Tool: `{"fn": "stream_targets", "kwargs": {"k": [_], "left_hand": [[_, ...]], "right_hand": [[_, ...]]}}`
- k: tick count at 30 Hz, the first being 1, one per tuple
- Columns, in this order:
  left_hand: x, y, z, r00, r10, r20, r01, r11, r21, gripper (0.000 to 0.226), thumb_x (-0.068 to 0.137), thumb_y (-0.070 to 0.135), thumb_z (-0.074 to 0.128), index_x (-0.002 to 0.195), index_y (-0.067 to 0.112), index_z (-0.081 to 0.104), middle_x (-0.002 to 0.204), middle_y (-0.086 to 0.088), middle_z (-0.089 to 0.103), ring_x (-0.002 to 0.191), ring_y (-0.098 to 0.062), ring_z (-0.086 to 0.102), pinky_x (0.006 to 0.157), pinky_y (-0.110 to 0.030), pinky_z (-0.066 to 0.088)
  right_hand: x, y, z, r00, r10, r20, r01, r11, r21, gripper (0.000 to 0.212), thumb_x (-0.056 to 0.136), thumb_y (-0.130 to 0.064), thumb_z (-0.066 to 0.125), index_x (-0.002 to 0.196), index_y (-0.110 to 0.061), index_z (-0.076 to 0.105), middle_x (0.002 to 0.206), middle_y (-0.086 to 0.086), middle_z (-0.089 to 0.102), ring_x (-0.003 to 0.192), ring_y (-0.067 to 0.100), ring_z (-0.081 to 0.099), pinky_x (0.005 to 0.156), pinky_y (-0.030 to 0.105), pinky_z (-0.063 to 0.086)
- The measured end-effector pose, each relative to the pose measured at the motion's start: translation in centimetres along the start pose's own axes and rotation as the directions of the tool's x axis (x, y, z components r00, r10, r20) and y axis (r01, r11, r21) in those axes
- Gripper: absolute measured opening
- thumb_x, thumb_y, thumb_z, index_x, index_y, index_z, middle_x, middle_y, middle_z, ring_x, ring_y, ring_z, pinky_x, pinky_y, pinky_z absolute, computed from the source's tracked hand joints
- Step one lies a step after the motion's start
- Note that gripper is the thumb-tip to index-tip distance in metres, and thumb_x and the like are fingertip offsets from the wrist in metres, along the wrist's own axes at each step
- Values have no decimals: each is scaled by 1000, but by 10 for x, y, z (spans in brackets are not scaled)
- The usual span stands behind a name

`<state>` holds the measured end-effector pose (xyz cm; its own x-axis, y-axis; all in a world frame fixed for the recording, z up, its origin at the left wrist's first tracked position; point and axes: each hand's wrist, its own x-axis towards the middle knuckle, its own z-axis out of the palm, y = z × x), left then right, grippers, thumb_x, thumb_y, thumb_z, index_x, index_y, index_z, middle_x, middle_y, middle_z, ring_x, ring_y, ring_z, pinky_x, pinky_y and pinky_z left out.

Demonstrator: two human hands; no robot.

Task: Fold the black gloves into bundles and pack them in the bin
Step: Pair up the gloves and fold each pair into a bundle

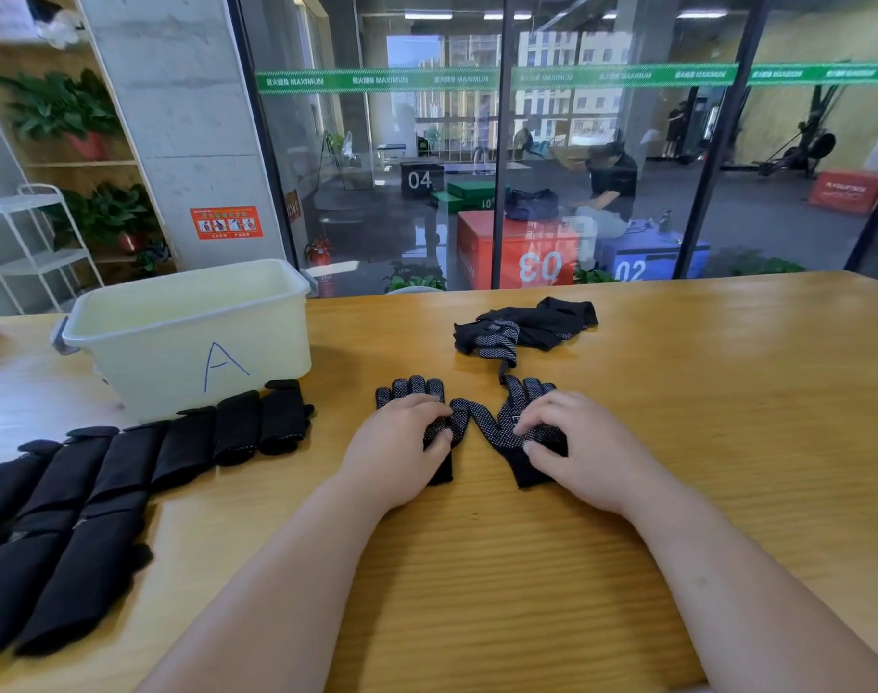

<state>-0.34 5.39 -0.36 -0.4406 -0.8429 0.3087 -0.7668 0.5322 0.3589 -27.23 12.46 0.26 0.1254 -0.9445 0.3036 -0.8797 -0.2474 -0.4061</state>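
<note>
Surface point(526, 567): pale wood with a strong grain; both bare forearms come in from the near edge.
Folded bundles point(127, 472): a row of black bundles lying side by side, running from the near left corner up towards the bin, well left of the left hand and untouched.
Left glove point(412, 390): flat on the surface, dotted palm up, its fingers pointing away; most of it lies under the left hand, with only the glove's fingers, thumb and a bit of cuff showing.
Left hand point(402, 447): palm down on that glove, fingers close together and gently bent, pressing on the fabric, not gripping it.
Right glove point(519, 397): flat just right of the left glove, tilted so the two thumbs nearly meet in the middle; the cuff points towards the near side.
Right hand point(576, 442): palm down, fingers spread a little and arched, tips pressing on the dotted palm, thumb on the cuff end.
Bin point(192, 342): cream plastic tub, far left of the hands, a blue "A" on its near wall; nothing shows inside from here.
Loose gloves point(531, 325): a small black heap beyond the right glove, one dotted finger trailing down close to it.
Glass wall point(576, 142): past the far edge of the surface, with a green band across it.
</note>
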Motion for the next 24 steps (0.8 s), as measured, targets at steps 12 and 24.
{"fn": "stream_targets", "kwargs": {"k": [12,24], "left_hand": [[4,-18,5,998,25,-55,-35,983,-181,36,105,49,59,137,35,68,150,20,58,148,-3,41,124,-31,33],[-11,-1,0,981,137,-136,-140,990,-12,37,105,53,54,127,31,74,139,15,64,143,-8,42,123,-39,35]], "right_hand": [[-6,6,-13,999,-45,3,45,999,-3,18,88,-60,76,100,-46,79,124,-33,60,126,-5,46,107,30,41],[-14,-10,-15,1000,9,-8,-10,992,-123,9,96,-47,74,105,-48,77,100,-28,62,101,0,45,99,39,45]]}}
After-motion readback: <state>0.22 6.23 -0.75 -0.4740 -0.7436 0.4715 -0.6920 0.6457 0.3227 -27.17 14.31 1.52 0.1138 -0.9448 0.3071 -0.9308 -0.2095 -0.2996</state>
